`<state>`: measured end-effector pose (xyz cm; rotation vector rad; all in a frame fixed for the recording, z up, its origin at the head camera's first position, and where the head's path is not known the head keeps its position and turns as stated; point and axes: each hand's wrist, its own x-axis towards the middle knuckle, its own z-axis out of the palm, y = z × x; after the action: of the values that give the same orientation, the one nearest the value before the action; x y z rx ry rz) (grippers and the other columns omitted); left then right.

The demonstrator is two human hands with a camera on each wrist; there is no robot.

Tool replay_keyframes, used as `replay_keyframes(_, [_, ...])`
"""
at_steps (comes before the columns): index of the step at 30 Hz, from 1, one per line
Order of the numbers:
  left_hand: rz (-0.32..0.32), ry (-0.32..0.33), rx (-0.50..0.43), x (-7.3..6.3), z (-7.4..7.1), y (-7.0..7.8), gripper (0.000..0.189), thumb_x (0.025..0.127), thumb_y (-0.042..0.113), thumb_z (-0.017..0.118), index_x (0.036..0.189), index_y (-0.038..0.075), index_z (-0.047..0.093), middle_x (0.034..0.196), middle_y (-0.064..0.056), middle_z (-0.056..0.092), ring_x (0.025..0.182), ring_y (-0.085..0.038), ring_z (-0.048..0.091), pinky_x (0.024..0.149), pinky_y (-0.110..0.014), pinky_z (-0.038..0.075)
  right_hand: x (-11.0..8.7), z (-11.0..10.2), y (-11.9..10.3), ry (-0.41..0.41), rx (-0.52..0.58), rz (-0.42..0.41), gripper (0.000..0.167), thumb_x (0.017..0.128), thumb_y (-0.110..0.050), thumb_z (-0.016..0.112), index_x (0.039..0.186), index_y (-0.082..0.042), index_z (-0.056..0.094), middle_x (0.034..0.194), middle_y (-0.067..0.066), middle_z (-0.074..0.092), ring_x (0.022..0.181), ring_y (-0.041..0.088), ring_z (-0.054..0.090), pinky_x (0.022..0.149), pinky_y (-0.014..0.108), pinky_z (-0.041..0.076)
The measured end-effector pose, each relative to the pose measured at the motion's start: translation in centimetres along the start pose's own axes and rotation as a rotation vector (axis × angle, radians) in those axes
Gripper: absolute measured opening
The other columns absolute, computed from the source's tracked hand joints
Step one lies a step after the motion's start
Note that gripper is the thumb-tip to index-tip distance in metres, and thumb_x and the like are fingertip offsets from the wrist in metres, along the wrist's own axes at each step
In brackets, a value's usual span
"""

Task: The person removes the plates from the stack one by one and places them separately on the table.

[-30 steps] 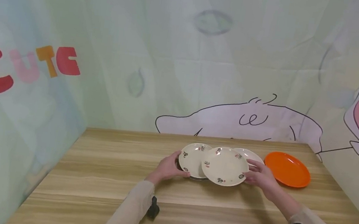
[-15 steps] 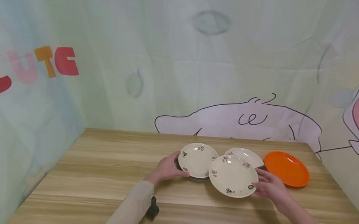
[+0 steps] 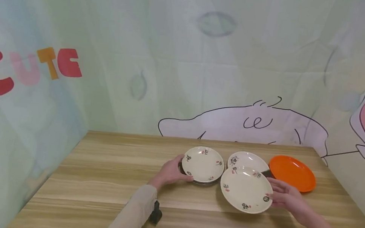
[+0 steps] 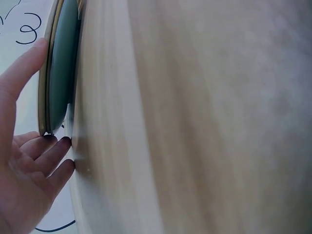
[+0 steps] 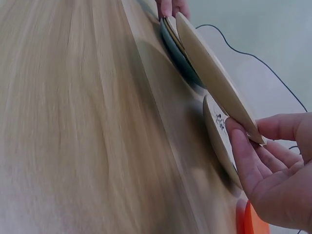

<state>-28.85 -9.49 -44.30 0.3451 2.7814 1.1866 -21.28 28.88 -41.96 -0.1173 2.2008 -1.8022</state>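
Note:
My right hand point(image 3: 289, 201) grips the right rim of a cream plate point(image 3: 246, 190) with small printed figures. The right wrist view shows this raised plate point(image 5: 214, 68) tilted above the table, pinched between thumb and fingers. My left hand point(image 3: 170, 172) holds the left side of a stack of plates point(image 3: 202, 165), thumb at the near rim and fingers round the far side. Another cream printed plate tops that stack. Below it, the left wrist view shows a green-blue plate point(image 4: 63, 68). Behind the raised plate lies a white plate point(image 3: 248, 161) with dark prints, its front partly hidden.
An orange oval plate point(image 3: 292, 173) lies at the back right of the wooden table point(image 3: 119, 182), just beyond the right hand. A printed cloth backdrop point(image 3: 163, 50) hangs behind and beside the table. Both wrists carry small black cameras.
The right hand has drawn the cream plate off the stack, to the right and toward me. More of the stack and the white plate shows. The left hand has stayed in place.

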Motion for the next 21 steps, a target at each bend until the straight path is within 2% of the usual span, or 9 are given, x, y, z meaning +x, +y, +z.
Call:
replay_keyframes(6, [-0.014, 0.0, 0.008, 0.0, 0.0, 0.0, 0.097, 0.063, 0.042, 0.08, 0.139, 0.003, 0.032, 0.137, -0.016, 0.041, 0.127, -0.03, 0.037, 0.105, -0.044, 0.03, -0.5, -1.2, 1.0, -0.052, -0.008, -0.001, 0.073, 0.086, -0.011, 0.06, 0.14, 0.009, 0.015, 0.137, 0.033, 0.029, 0.093, 0.016, 0.061, 0.079, 0.038, 0.053])
replay_keyframes(14, [-0.009, 0.005, 0.007, 0.1, 0.2, -0.1, 0.098, 0.063, 0.043, 0.08, 0.139, 0.004, 0.032, 0.138, -0.015, 0.041, 0.127, -0.03, 0.036, 0.105, -0.043, 0.03, -1.7, -2.1, 1.9, -0.073, -0.016, 0.063, 0.074, 0.086, -0.014, 0.061, 0.138, 0.012, 0.015, 0.136, 0.033, 0.031, 0.094, 0.021, 0.061, 0.081, 0.039, 0.052])
replay_keyframes(21, [-0.012, 0.006, 0.012, 0.2, 0.2, -0.2, 0.099, 0.062, 0.044, 0.08, 0.139, 0.004, 0.032, 0.138, -0.015, 0.04, 0.127, -0.03, 0.036, 0.105, -0.044, 0.03, -2.2, -2.7, 2.7, -0.127, -0.005, 0.049, 0.07, 0.086, -0.012, 0.059, 0.139, 0.008, 0.018, 0.137, 0.033, 0.029, 0.097, 0.02, 0.06, 0.082, 0.039, 0.052])
